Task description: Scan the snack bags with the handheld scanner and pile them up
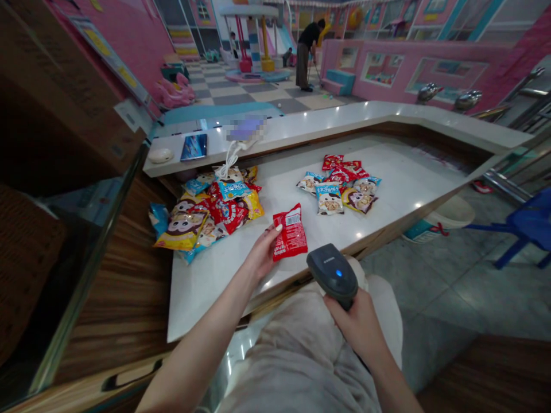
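Note:
My left hand (262, 253) grips the edge of a red snack bag (290, 232), with its barcode facing up, just above the white counter (224, 292). My right hand (357, 327) is shut around a black handheld barcode scanner (333, 275), whose blue light is lit. Its head points toward the red bag, a short gap apart. A heap of mixed snack bags (206, 209) lies left of my hands. A smaller group of snack bags (340, 186) lies farther ahead on the counter.
A raised ledge (344, 123) behind the counter holds a phone (193, 147), a white round object (160, 155) and a white cable (228, 163). A cardboard box (64, 86) looms at the left. A person (310, 51) stands in the play area beyond. A blue chair (525, 229) stands at the right.

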Demonstrator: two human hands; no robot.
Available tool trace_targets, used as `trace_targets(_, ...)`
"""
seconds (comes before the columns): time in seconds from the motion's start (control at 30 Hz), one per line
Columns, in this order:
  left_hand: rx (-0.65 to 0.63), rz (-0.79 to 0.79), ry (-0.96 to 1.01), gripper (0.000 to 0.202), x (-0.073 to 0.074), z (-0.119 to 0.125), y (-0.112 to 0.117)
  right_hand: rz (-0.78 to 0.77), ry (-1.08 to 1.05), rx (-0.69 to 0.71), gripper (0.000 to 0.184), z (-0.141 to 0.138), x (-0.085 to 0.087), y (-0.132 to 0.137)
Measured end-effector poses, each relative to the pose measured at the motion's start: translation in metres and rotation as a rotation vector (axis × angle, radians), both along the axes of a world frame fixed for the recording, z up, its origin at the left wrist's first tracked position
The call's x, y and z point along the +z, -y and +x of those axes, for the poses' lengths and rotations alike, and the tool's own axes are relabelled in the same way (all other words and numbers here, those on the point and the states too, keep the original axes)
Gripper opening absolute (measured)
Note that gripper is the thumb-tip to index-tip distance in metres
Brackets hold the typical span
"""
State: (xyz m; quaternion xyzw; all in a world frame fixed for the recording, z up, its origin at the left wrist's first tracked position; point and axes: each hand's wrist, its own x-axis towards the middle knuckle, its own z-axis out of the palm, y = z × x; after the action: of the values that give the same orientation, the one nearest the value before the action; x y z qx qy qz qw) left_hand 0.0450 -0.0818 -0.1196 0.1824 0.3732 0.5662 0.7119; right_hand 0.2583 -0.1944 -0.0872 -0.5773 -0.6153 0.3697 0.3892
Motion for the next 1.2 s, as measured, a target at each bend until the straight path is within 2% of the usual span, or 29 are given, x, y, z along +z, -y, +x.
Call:
trace_targets(0.23, 0.168, 0.134, -0.101, 0.05, -0.017, 0.013, -0.012, 0.012, -0.025, -0.01, 0.011, -0.003, -0.001, -0.006)
trace_targets(0.5, 0.145, 0.194, -0.247, 0.048, -0.025, 0.018, -0.009, 0.027, 0.028, 0.002, 0.013, -0.011, 0.001, -0.016)
trace_targets(0.67, 0.184, 0.204, -0.249, 0.046, -0.03, 0.02, -0.01, 0.044, 0.045, -0.002, 0.013, -0.012, 0.001, -0.017)
trace_targets(0.87, 0.234, 0.213, -0.282, 0.045, -0.031, 0.021, -0.011, 0.039, 0.067, 0.004, 0.014, -0.009, 0.001, -0.016)
trace_targets(1.1, 0.203, 0.207, -0.265, 0.046, -0.027, 0.02, -0.008, 0.039, 0.056, -0.007, 0.014, -0.009, 0.003, -0.015)
trace_targets(1.2, 0.215, 0.159, -0.232, 0.039, -0.027, 0.02, -0.01, 0.041, 0.045, -0.014, 0.014, -0.007, 0.003, -0.013)
